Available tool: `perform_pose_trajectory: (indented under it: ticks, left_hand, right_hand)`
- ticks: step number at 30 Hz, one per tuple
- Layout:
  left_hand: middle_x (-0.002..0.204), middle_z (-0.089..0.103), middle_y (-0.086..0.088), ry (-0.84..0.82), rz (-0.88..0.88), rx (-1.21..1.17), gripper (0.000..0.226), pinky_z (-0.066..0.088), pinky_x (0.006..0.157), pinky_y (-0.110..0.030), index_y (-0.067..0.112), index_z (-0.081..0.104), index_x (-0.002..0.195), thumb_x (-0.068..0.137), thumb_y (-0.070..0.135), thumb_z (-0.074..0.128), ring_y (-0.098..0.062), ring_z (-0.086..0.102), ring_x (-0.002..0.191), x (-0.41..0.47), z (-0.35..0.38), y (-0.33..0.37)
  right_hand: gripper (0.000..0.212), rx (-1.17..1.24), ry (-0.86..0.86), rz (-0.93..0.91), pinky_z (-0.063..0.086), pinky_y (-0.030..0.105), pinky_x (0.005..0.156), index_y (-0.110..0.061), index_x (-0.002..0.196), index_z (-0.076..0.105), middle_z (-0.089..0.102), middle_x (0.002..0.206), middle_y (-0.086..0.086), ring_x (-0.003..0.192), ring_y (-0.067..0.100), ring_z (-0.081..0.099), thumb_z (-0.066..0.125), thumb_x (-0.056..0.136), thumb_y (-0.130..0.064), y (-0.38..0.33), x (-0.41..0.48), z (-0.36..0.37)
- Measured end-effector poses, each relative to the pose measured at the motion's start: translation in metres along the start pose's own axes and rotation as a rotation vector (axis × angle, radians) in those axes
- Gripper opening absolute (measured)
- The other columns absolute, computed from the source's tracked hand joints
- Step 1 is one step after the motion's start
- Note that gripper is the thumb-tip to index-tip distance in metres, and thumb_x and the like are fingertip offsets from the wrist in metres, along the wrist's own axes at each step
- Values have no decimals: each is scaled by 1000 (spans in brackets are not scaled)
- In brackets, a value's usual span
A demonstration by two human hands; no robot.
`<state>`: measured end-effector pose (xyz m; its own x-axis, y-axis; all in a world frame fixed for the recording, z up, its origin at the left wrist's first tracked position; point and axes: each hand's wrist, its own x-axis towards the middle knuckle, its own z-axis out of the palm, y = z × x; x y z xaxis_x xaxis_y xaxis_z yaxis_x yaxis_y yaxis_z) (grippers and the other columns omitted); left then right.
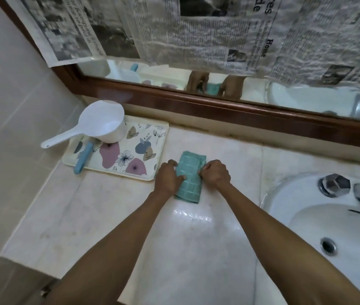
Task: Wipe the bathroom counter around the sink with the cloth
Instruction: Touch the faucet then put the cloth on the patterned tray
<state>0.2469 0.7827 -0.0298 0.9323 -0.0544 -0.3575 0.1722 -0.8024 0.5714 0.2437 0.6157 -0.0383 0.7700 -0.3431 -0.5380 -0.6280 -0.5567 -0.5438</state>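
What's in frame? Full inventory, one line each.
cloth: 1, teal, folded, on the counter between the tray and the sink
counter: 1, pale marble, wet shine near the front
sink: 1, white, right side, partly cut off
tap: 1, chrome, on the sink's back rim
tray: 1, cream with flower print, back left of the counter
scoop: 1, white, standing on the tray, handle pointing left
brush: 1, blue handle, lying on the tray's left part
mirror: 1, brown wood frame, behind the counter
newspaper: several sheets, black and white, covering most of the mirror
left hand: 1, holding the cloth's left edge
right hand: 1, gripping the cloth's right edge
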Motion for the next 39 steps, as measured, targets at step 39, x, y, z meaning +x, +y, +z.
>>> perform_pose_trajectory:
  ticks: [39]
  left_hand:
    - [119,62,-2,208,-13,-233,60,53,93,-41,26,55,135,80,19,77,-22,63,108,-7,35,22]
  right_hand:
    - [68,-399,427,-338,9,50,124,-13,156,23,10,166,15,153,32,10,25,101,-52,79,11,12]
